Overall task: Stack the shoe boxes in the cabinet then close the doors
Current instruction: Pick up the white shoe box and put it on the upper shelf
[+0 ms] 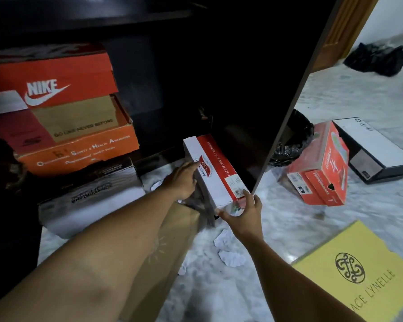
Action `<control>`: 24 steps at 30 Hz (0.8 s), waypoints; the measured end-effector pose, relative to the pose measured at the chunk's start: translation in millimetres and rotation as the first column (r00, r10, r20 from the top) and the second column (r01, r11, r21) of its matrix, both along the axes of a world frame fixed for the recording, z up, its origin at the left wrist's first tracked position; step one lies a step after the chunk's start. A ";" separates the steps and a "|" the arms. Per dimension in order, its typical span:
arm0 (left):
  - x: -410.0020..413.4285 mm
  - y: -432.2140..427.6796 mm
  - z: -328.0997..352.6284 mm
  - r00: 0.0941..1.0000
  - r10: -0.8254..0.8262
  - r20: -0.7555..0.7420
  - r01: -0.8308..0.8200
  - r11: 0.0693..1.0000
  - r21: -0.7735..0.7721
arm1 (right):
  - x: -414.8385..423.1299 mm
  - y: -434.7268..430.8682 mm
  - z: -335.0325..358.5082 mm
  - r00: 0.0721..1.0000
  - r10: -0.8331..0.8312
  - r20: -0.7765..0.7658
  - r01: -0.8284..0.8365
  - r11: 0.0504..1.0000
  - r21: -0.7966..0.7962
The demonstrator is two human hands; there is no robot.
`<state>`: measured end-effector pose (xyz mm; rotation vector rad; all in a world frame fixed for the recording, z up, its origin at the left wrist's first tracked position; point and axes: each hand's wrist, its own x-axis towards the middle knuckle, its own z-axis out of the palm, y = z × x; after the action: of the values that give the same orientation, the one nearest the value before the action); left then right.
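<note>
A white and red shoe box (215, 169) is tilted at the mouth of the dark cabinet (196, 66), its far end inside. My left hand (183, 180) rests flat against its left side. My right hand (244, 213) grips its near corner from below, thumb on the label. Inside the cabinet on the left stand a red Nike box (54, 82), an orange box (79, 149) under it and a grey and white box (89, 194) at the bottom. The cabinet door (296, 108) stands open on the right.
On the marble floor to the right lie a red box (321, 170), a black and white box (375, 147), a yellow box (356, 273) and black bags (379, 59). A brown box (163, 259) lies under my left forearm. Crumpled paper scraps (230, 256) lie near.
</note>
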<state>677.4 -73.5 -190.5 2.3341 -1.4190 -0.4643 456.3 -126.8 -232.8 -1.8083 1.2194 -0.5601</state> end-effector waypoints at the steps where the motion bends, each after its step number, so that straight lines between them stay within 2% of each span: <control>1: 4.2 -6.2 -4.4 1.000 -0.013 0.005 0.013 1.000 0.005 | 1.0 -1.9 -0.7 1.000 0.002 0.007 -0.002 1.000 0.008; 6: 12.5 -17.3 -29.2 0.999 -0.039 0.012 0.038 0.997 0.064 | 8.7 -4.7 -6.9 0.995 -0.012 0.099 0.007 0.998 0.056; 12: 10.5 -7.8 -36.0 1.000 -0.020 0.016 0.020 1.000 -0.010 | 10.4 -2.2 -15.0 0.992 -0.023 0.121 0.020 0.999 0.028; 16: 6.6 6.0 -35.4 0.992 -0.102 0.075 0.106 0.992 -0.061 | -11.7 -5.6 -12.5 0.989 -0.040 0.145 0.038 0.999 0.019; 18: 1.2 6.6 -28.2 0.978 -0.154 0.139 0.168 0.982 -0.092 | -23.7 -9.5 -11.5 0.981 -0.064 0.181 0.046 0.994 0.100; 21: -12.8 1.9 -11.1 0.933 -0.216 0.287 0.241 0.969 -0.055 | -37.3 -20.8 -13.5 0.978 -0.093 0.187 0.045 0.969 0.244; 24: -19.8 -0.2 -5.1 0.925 -0.276 0.262 0.281 0.960 0.018 | -44.2 -27.9 -12.6 0.973 -0.124 0.194 0.027 0.898 0.440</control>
<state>657.6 -73.8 -195.6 2.2502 -1.8848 -0.2168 412.1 -154.7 -245.4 -1.2915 1.1587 -0.4689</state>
